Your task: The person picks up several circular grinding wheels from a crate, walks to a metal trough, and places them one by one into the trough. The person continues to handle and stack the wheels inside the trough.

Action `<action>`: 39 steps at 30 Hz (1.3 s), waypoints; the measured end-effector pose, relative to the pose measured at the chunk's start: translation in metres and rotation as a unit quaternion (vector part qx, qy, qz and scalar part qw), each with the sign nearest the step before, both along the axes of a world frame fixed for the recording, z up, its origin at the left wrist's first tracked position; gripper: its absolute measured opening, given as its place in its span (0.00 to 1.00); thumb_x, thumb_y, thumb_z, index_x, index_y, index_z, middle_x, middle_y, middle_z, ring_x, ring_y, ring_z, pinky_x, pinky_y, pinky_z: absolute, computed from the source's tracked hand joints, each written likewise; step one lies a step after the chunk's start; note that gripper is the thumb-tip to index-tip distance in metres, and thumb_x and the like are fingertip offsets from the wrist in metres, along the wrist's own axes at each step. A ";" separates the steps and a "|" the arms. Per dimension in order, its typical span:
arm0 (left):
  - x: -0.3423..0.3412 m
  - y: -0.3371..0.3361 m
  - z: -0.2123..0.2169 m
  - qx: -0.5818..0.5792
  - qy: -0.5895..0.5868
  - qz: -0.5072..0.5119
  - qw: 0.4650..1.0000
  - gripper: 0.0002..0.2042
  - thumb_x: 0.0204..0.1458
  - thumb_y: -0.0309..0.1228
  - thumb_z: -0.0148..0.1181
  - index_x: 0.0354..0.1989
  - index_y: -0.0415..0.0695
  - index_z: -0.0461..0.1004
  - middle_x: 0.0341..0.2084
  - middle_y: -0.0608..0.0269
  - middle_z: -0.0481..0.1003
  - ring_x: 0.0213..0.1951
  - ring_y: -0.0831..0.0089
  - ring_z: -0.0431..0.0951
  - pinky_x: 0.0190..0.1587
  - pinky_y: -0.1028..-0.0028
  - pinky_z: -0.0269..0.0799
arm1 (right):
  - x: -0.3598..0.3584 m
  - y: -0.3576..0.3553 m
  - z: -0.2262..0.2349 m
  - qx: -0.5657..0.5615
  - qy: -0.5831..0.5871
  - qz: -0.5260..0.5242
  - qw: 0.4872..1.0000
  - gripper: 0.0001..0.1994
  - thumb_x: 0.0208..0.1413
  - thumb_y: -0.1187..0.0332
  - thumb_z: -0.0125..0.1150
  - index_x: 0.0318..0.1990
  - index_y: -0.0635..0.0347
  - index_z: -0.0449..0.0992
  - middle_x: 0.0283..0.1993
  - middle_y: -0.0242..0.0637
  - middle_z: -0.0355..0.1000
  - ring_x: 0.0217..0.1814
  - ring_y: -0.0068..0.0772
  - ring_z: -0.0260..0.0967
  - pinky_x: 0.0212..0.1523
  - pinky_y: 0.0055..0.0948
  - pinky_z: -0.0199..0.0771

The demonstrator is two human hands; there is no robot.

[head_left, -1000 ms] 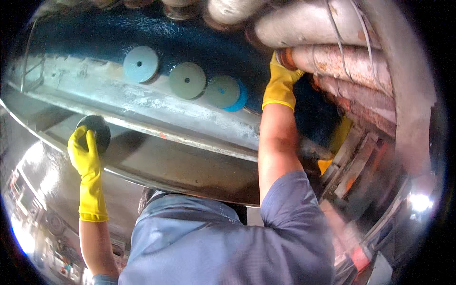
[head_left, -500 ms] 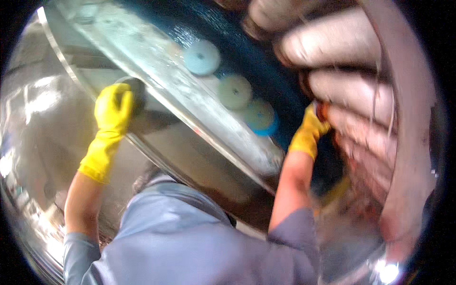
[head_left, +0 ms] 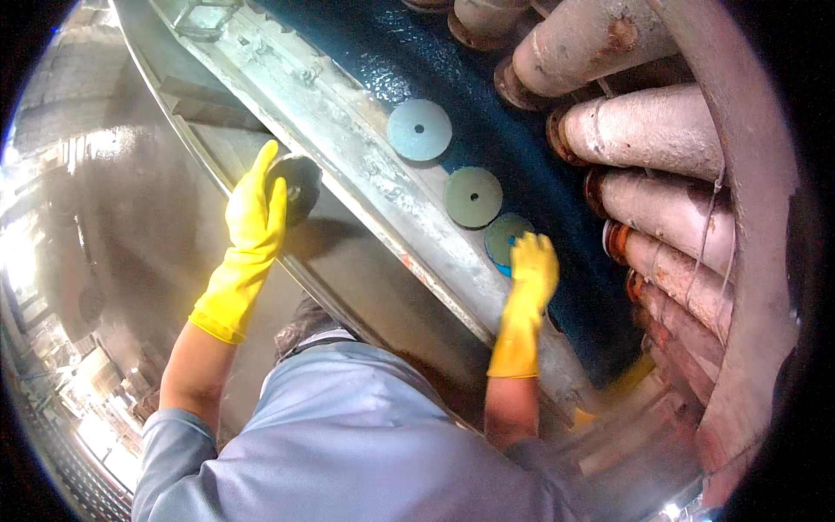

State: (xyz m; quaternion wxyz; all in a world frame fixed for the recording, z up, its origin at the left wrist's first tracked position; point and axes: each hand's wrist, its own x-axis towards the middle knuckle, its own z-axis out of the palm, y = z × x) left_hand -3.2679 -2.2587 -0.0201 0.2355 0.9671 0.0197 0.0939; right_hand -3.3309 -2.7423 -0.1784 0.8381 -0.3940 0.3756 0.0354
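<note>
My left hand [head_left: 257,204], in a yellow rubber glove, grips a dark round disc [head_left: 302,193] by its side, between thumb and fingers. It is held over the grey trough near the pale ledge. In a matching yellow glove, my right hand [head_left: 534,265] reaches over the right part of a greenish disc with a blue edge [head_left: 502,233]. Its fingers look stretched forward and slightly apart; whether they touch the disc is unclear. Up the ledge lie a second greenish disc [head_left: 473,197] and a pale blue disc [head_left: 419,130], each with a small centre hole.
The pale metal ledge [head_left: 348,187] runs diagonally across the view. Beyond it is a dark blue, wet-looking surface [head_left: 409,65]. Several large whitish cylinders [head_left: 648,135] with rusty ends line the right, beside a curved pinkish rim [head_left: 757,226]. Shiny curved metal [head_left: 113,235] spreads at left.
My right hand has come from a cylinder's reddish end back left to the blue-edged disc. My left hand still holds the dark disc. The view has shifted and become sharper.
</note>
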 end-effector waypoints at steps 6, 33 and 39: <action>0.002 0.000 -0.015 -0.377 0.062 0.080 0.921 0.24 0.69 0.23 0.56 0.72 0.39 0.66 0.63 0.55 0.75 0.58 0.70 0.76 0.64 0.72 0.70 | 0.032 0.176 0.127 -0.344 -0.321 0.329 0.819 0.24 0.64 0.72 0.62 0.66 0.70 0.71 0.62 0.57 0.76 0.67 0.59 0.74 0.70 0.47 0.71; -0.020 -0.082 0.043 -0.541 0.517 0.024 0.663 0.21 0.67 0.33 0.64 0.64 0.37 0.73 0.48 0.58 0.81 0.49 0.70 0.81 0.52 0.72 0.78 | 0.027 0.166 0.182 -0.475 -0.548 0.420 0.545 0.15 0.49 0.65 0.65 0.46 0.47 0.86 0.55 0.36 0.78 0.64 0.48 0.74 0.67 0.57 0.70; -0.027 -0.088 0.039 -0.473 0.463 0.057 0.747 0.12 0.69 0.31 0.61 0.53 0.36 0.79 0.39 0.60 0.83 0.38 0.74 0.81 0.41 0.74 0.77 | 0.024 0.162 0.184 -0.491 -0.531 0.383 0.574 0.15 0.50 0.67 0.63 0.47 0.50 0.85 0.53 0.37 0.78 0.61 0.47 0.75 0.65 0.49 0.73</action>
